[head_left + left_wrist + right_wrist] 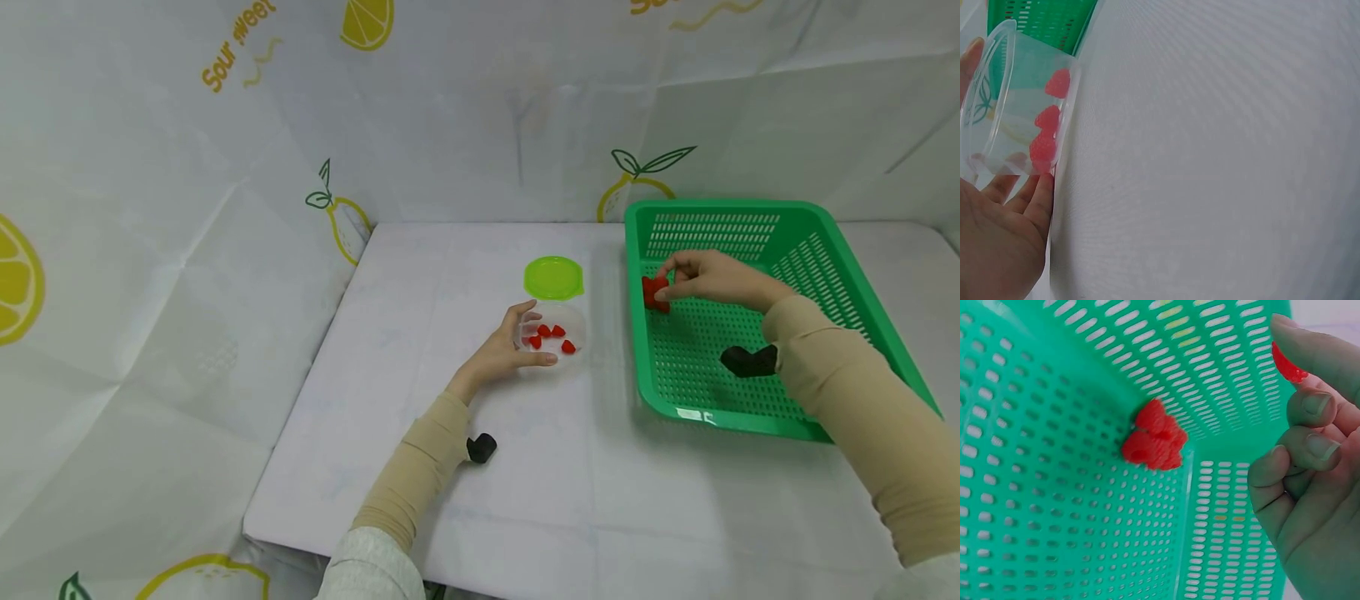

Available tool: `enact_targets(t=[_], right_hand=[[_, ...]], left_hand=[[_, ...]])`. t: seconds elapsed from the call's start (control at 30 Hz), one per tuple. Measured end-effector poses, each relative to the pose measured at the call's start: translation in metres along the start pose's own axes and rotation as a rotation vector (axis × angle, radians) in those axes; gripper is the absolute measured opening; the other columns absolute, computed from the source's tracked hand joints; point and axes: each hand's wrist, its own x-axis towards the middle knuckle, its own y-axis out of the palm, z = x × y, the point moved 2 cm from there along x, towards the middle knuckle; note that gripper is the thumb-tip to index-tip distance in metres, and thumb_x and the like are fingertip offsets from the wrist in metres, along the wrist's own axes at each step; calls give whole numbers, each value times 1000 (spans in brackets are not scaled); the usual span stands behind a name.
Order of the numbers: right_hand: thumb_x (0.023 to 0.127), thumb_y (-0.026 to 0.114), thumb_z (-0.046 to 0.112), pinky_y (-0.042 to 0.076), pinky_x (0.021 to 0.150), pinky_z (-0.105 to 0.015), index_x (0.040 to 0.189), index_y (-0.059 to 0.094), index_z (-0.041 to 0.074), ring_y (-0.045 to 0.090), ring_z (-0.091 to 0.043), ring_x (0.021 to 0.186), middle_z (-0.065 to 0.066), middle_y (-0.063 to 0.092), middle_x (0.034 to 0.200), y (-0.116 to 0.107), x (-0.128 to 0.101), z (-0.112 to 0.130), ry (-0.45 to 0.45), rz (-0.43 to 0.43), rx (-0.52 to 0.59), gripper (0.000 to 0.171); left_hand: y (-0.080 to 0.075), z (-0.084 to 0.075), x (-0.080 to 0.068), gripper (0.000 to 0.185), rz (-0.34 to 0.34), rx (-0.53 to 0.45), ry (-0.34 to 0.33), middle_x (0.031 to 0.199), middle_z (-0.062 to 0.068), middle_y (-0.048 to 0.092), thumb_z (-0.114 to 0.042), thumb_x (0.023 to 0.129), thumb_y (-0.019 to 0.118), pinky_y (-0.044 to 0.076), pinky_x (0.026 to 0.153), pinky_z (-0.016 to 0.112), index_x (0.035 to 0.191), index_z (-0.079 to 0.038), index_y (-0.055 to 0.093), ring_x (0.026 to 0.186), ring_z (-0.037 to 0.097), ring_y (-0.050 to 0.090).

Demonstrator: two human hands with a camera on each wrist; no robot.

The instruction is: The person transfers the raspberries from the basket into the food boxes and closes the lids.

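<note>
My left hand [501,350] grips a clear plastic tub [576,321] on the table, its thumb and fingers spread round the side. Several red raspberries [558,332] lie on the tub's bottom; the left wrist view shows them through the wall of the tub [1032,69]. Over the green basket [720,421], my right hand [712,277] pinches one raspberry [1286,364] between thumb and index finger. A small heap of raspberries [1154,440] sits in a corner of the basket, near those fingertips.
Behind the tub a light green lid [553,277] lies flat on the white-covered table [525,500]. The basket has raised, slotted walls and stands at the right. A lemon-printed sheet [480,125] hangs at the back and left.
</note>
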Motion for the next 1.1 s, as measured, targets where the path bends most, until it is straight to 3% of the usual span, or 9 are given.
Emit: enact_targets(t=[0.17, 0.3, 0.53, 0.73, 0.9, 1.1], right_hand=[[87, 64, 39, 38, 63, -34, 112, 55, 9, 38, -15, 56, -14, 51, 71, -2, -2, 12, -31, -43, 4, 40], [87, 64, 39, 38, 65, -32, 110, 57, 13, 39, -17, 59, -9, 49, 70, -1, -2, 21, -61, -56, 2, 35], [85, 66, 38, 39, 67, -31, 108, 57, 15, 44, -17, 63, -4, 49, 69, 0, -1, 36, -87, -32, 24, 34], [84, 68, 35, 41, 66, -29, 108, 58, 15, 45, -15, 64, -7, 50, 71, 3, 1, 48, -103, -26, 37, 33], [83, 69, 36, 43, 68, -30, 107, 57, 16, 50, -17, 66, -5, 50, 71, 5, 1, 58, -97, -10, 43, 34], [83, 69, 35, 44, 67, -30, 108, 56, 13, 50, -17, 60, -5, 48, 68, 9, 3, 69, -118, 21, 61, 35]], left_hand=[[0, -1, 0, 93, 3, -7, -6, 141, -16, 39, -39, 72, 79, 34, 107, 39, 142, -40, 18, 132, 7, 38], [0, -1, -1, 93, 4, -8, -7, 142, -16, 38, -39, 72, 79, 33, 108, 40, 143, -40, 18, 132, 7, 37], [1, 2, 1, 98, 4, 7, 4, 144, -12, 38, -40, 72, 78, 34, 107, 43, 146, -30, 16, 133, 10, 37], [1, 1, 0, 96, -4, 14, -2, 143, -15, 38, -41, 72, 78, 35, 106, 42, 145, -35, 16, 132, 9, 38], [1, 0, 0, 98, 2, 9, 4, 143, -13, 38, -40, 72, 78, 35, 106, 43, 147, -29, 15, 132, 10, 38], [1, 0, -1, 97, -4, 11, 3, 143, -14, 38, -40, 72, 78, 35, 106, 42, 146, -31, 16, 132, 10, 38]])
